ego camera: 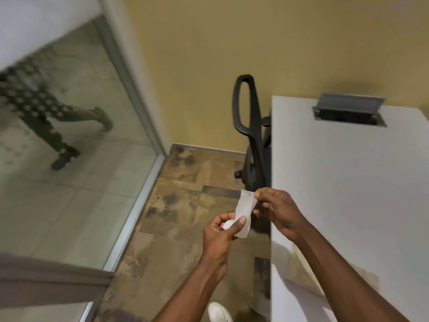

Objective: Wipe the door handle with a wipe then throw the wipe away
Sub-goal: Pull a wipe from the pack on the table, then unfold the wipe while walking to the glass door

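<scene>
A small white wipe is stretched between both my hands above the floor, by the left edge of a white table. My left hand pinches its lower end with thumb and fingers, with a bunched white part inside the fingers. My right hand pinches its upper end. No door handle and no bin show in this view.
A white table with an open cable box fills the right. A black office chair stands behind its left edge against the yellow wall. A glass partition on the left shows a person's legs walking beyond. My white shoe is below.
</scene>
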### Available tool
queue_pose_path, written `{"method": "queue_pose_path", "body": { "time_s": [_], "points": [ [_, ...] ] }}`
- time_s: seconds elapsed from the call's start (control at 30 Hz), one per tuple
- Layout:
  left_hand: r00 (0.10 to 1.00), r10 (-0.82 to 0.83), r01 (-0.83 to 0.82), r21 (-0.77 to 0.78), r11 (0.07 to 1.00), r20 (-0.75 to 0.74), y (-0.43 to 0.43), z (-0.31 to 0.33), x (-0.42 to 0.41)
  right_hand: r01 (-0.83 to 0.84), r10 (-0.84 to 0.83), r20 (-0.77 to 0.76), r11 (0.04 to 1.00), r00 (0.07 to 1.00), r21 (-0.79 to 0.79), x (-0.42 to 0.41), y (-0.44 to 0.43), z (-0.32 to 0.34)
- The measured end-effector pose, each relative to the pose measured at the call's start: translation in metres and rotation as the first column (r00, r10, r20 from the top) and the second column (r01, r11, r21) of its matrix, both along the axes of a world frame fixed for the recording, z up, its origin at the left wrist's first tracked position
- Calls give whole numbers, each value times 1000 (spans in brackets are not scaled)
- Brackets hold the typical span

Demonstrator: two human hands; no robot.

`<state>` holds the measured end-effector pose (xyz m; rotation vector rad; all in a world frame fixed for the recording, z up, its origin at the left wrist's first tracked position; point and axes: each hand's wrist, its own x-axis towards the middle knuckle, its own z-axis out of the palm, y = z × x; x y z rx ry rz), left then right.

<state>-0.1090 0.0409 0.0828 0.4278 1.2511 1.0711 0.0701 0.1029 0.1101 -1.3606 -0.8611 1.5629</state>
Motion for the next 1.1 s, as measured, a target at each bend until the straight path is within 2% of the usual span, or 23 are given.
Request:
{"method": "queue_pose_path", "body": {
  "time_s": [0.1,0.3,0.43,0.63,0.77,0.97,1.03,1.1],
  "points": [
    [995,99,-99,-24,995,-6,0,4,-30,-116,118,52,993,992,-33,-38,14,-6],
    [963,271,-270,-65,961,-4,-7,13,-90,-274,275,10,958,961,-84,-117,26,-14],
    [909,416,-414,-77,907,6,-27,12,-121,-421,418,-48,899,907,-118,-169,15,-22],
    [719,686,-694,-83,715,-107,-69,13,-173,-649,646,-70,760,760,-23,-237,-15,-24],
    [575,809,-818,-59,572,-121,-101,17,-213,-715,717,18,692,697,104,-285,-37,-15],
    [374,918,-927,-10,376,-131,-148,36,-270,-732,753,13,636,658,243,-361,-78,0],
    [340,927,-937,22,347,-159,-162,44,-289,-731,758,52,606,650,314,-386,-93,7],
    [316,931,-941,63,332,-185,-178,51,-310,-761,786,116,532,607,371,-410,-110,14]
  ]
}}
